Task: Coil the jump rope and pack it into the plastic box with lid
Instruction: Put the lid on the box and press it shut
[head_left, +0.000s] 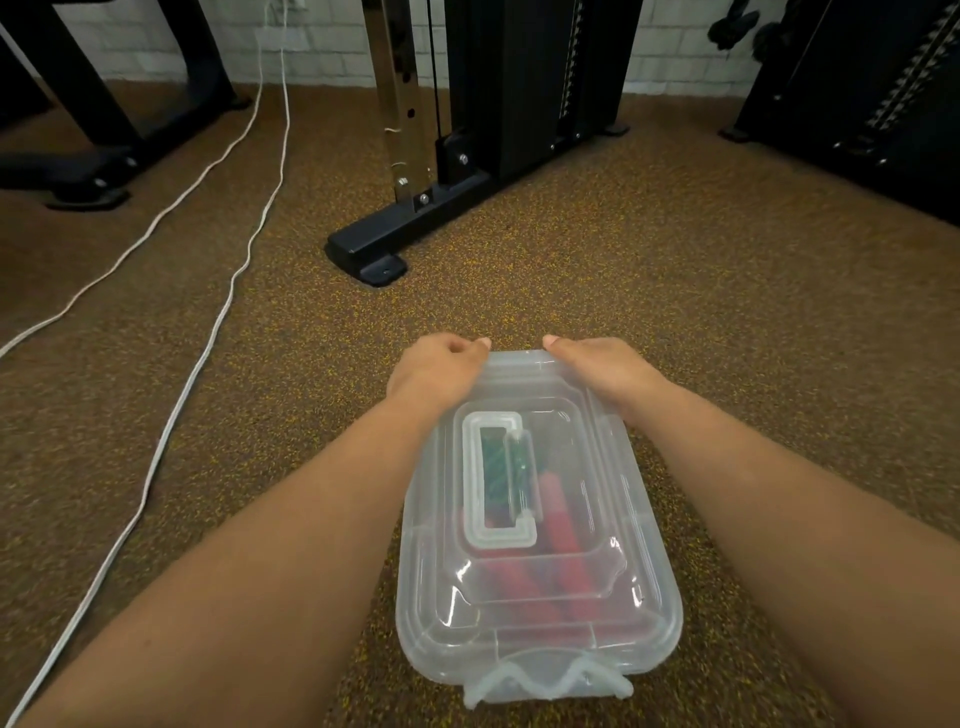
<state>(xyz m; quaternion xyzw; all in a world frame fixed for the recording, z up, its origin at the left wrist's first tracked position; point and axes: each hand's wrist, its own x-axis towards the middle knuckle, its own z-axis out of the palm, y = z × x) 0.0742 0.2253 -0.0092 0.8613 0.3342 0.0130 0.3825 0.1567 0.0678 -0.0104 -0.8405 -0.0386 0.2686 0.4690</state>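
Box (540, 639) with lid (524, 499) on, rope (558, 530) inside, lies lower centre, long axis running away; left hand (434, 371) and right hand (597, 371) curl over its far end, equally near.

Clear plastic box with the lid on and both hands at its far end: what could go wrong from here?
1. The left hand and right hand press only the far edge of the translucent lid; the near white latch looks unfastened, so that end may lift.
2. The red jump rope handles sit close under the lid and could keep it from seating.
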